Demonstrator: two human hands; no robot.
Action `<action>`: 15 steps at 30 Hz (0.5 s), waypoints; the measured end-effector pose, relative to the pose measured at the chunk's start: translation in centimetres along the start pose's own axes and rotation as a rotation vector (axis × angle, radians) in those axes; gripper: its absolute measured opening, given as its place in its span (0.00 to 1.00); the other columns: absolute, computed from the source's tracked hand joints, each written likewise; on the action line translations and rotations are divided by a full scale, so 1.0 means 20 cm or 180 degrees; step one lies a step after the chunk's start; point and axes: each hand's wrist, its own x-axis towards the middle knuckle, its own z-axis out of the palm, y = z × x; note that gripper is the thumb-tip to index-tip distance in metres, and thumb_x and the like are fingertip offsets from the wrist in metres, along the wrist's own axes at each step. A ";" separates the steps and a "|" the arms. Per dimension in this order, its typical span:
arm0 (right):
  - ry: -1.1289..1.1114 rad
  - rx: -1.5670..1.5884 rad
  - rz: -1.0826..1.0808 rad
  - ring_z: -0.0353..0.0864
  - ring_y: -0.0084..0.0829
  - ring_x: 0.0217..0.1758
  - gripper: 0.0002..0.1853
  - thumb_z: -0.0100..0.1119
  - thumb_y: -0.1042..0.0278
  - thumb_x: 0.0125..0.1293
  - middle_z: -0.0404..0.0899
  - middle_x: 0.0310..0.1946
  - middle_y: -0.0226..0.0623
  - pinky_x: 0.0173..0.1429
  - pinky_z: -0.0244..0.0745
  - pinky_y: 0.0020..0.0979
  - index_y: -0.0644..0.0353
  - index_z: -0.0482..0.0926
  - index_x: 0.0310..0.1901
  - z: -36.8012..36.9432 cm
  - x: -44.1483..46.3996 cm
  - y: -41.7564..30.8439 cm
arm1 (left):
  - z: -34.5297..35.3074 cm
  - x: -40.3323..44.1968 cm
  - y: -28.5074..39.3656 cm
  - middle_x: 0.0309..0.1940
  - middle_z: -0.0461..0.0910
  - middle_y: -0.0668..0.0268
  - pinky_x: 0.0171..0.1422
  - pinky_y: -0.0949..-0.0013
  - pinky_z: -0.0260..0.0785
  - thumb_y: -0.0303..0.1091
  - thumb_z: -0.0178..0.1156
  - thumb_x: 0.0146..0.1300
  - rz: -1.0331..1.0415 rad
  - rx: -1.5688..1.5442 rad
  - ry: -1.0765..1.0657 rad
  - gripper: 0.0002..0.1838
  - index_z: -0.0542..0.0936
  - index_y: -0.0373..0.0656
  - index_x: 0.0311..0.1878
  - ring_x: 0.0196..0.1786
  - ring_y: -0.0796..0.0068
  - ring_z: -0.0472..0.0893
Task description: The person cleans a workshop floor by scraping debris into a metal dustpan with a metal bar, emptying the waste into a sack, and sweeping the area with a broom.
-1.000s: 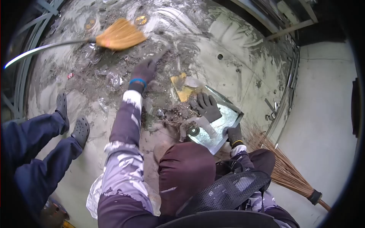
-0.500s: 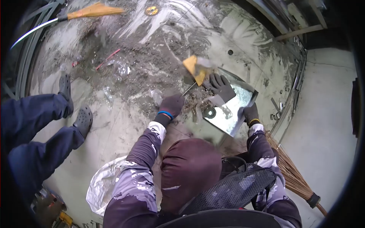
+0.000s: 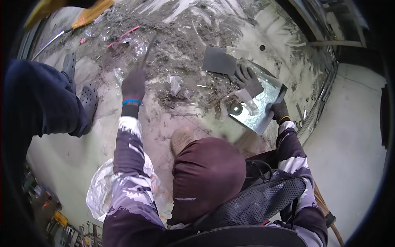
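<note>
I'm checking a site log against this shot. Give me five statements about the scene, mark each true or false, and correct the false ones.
1. The right hand grips the edge of the metal pan. True.
2. The left hand is empty. False: it holds a thin, dark tool.
3. A loose glove lies at least partly over the metal pan. True.
4. The pinkish-red stick lies inside the metal pan. False: it lies on the littered floor, apart from the pan.
5. The other person's grey shoes have holes in them. True.
</note>
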 end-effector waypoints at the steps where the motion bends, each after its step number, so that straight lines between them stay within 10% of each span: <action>1: -0.0003 -0.0140 0.0039 0.83 0.45 0.27 0.24 0.52 0.77 0.52 0.79 0.33 0.50 0.24 0.79 0.42 0.64 0.68 0.55 -0.03 0.05 0.05 | 0.02 -0.08 -0.05 0.39 0.78 0.56 0.41 0.52 0.74 0.41 0.47 0.71 -0.0155 0.0150 0.0024 0.13 0.76 0.43 0.44 0.39 0.51 0.80; 5: -0.0194 -0.0162 0.0137 0.83 0.46 0.29 0.24 0.52 0.78 0.52 0.79 0.34 0.49 0.27 0.81 0.43 0.63 0.69 0.54 -0.06 0.07 0.10 | 0.19 -0.39 -0.22 0.35 0.80 0.48 0.43 0.50 0.70 0.43 0.48 0.71 0.0161 0.0473 0.0123 0.15 0.76 0.42 0.45 0.39 0.44 0.80; 7: -0.0119 -0.0077 0.0307 0.83 0.43 0.28 0.22 0.52 0.78 0.53 0.80 0.34 0.46 0.27 0.80 0.41 0.62 0.71 0.53 -0.02 -0.11 -0.10 | 0.18 -0.48 -0.08 0.39 0.81 0.51 0.44 0.47 0.72 0.40 0.50 0.70 -0.0996 -0.0383 -0.0365 0.11 0.74 0.45 0.47 0.42 0.44 0.80; 15: -0.0033 -0.0317 0.0306 0.83 0.41 0.29 0.19 0.53 0.77 0.56 0.80 0.33 0.44 0.27 0.80 0.40 0.63 0.73 0.52 -0.06 -0.09 -0.05 | 0.28 -0.35 -0.21 0.36 0.81 0.48 0.44 0.44 0.72 0.41 0.50 0.70 -0.1621 -0.0058 0.0475 0.12 0.71 0.45 0.49 0.41 0.40 0.80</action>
